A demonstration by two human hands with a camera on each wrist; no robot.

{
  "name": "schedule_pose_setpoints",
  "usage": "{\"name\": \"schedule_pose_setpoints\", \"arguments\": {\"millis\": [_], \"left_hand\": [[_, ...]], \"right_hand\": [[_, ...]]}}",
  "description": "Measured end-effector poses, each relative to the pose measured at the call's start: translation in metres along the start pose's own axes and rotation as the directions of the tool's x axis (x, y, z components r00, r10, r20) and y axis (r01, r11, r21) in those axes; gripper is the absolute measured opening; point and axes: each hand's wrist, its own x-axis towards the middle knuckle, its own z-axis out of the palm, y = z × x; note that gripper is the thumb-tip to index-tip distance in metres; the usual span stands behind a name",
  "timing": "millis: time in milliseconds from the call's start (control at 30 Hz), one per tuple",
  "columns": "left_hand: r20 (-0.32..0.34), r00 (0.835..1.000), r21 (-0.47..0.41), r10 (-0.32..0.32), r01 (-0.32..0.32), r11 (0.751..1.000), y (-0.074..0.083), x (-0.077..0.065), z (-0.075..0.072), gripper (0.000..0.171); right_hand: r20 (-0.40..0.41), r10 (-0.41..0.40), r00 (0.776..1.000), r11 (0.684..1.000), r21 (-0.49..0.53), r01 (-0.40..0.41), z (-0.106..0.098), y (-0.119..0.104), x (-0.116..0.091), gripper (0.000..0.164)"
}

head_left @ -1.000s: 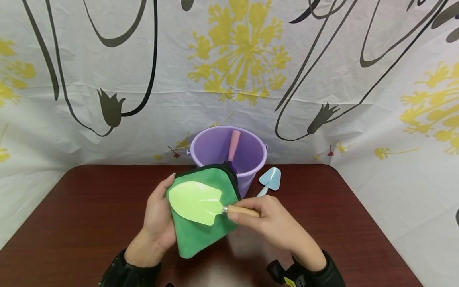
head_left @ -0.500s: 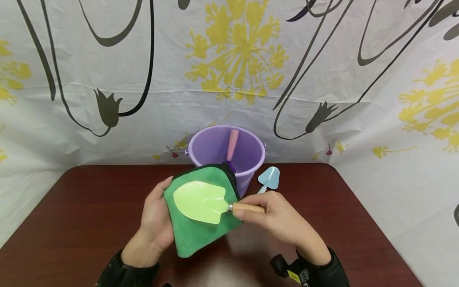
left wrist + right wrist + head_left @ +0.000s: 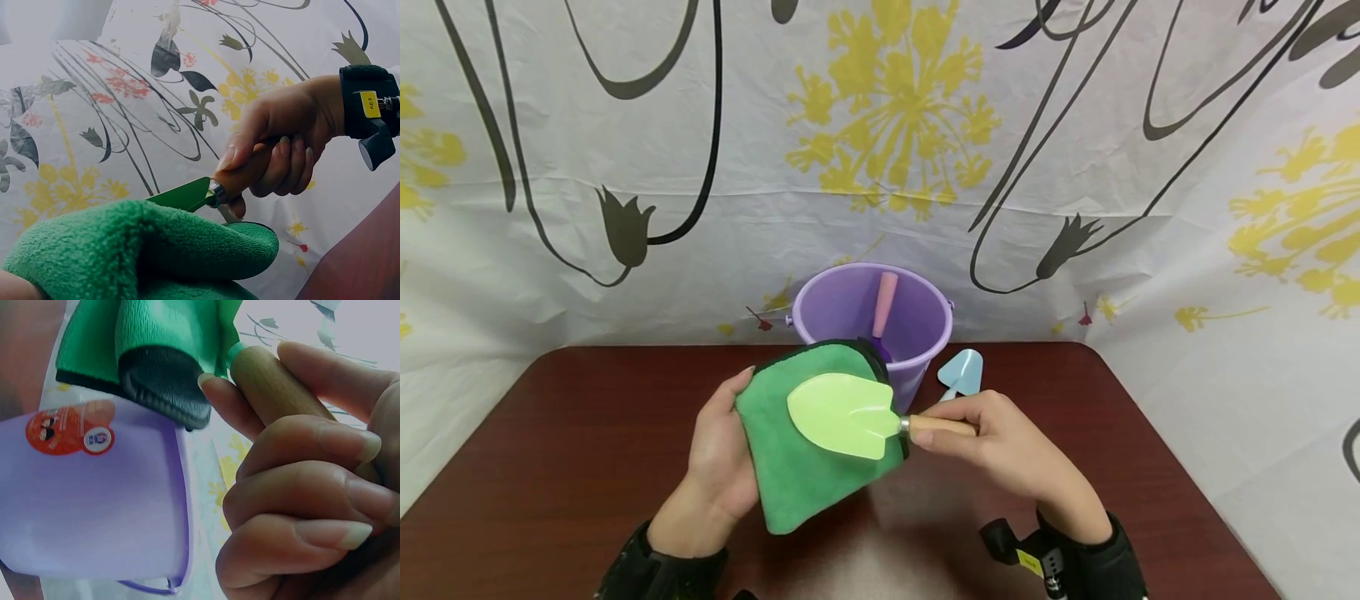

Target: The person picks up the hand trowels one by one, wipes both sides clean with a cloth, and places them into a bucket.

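Note:
My right hand (image 3: 1011, 446) grips the wooden handle (image 3: 272, 384) of a hand trowel, thumb and fingers wrapped round it. The trowel's light green blade (image 3: 842, 414) points left and lies over a folded green cloth (image 3: 801, 492) in the head view. My left hand (image 3: 724, 454) holds this cloth from its left side, thumb at the upper left edge, other fingers hidden beneath. The cloth has a dark edge and a fluffy pile (image 3: 94, 250). In the left wrist view, the cloth's fold hides part of the blade.
Behind the cloth stands a purple bucket (image 3: 850, 302) with a pink-handled tool (image 3: 885, 306) leaning inside. A small light blue trowel (image 3: 964, 371) lies to its right, partly behind my right hand. The dark red-brown table (image 3: 587, 433) ends at a patterned curtain (image 3: 715, 167).
The trowel has slid to the right across the cloth, drawn by my right hand. My left hand and the cloth have shifted slightly left.

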Motion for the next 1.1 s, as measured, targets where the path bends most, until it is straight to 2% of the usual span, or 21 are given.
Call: {"name": "schedule_pose_setpoints", "arguments": {"millis": [267,400,600,900,1100], "left_hand": [[-0.01,1.0,-0.007,0.006,-0.006,1.0,0.002,-0.002,-0.006,0.034],[0.024,0.999,-0.036,0.028,-0.027,0.999,0.003,-0.001,-0.01,0.033],[0.071,0.996,-0.089,0.048,-0.041,0.995,0.005,-0.001,-0.012,0.032],[0.063,0.995,-0.051,0.071,-0.068,0.996,0.005,-0.002,-0.008,0.034],[0.047,0.997,-0.023,0.057,-0.055,0.998,0.003,-0.003,-0.006,0.035]], "right_hand": [[-0.018,0.025,1.0,1.0,-0.018,-0.026,-0.013,0.001,-0.007,0.013],[-0.033,0.029,0.999,0.999,-0.031,-0.03,-0.019,0.001,-0.011,0.017],[-0.05,0.032,0.998,0.998,-0.05,-0.035,-0.022,0.0,-0.014,0.012],[-0.052,0.002,0.999,0.999,-0.046,-0.005,-0.019,-0.003,-0.014,0.012],[-0.028,-0.023,0.999,1.0,-0.02,0.022,-0.01,-0.003,-0.008,0.012]]}}
